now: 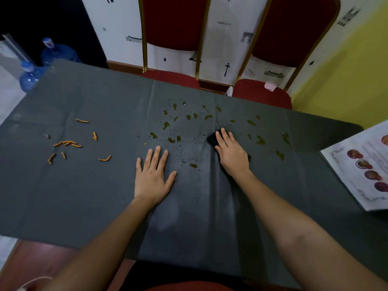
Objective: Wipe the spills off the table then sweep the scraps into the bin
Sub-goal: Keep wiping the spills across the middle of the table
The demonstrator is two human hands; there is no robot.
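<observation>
right hand (231, 153) flat, fingers spread, pressing dark cloth (214, 138) onto table (84, 196) amid green spills (189, 118); left hand (152, 175) open, palm down, empty; orange scraps (67, 142) far left

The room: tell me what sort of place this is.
Probably a restaurant or banquet hall. A printed menu with pictures of dishes lies on the table, which wears a dark cover, and two red padded chairs with gold frames stand behind it. Water jugs stand in the corner.
</observation>
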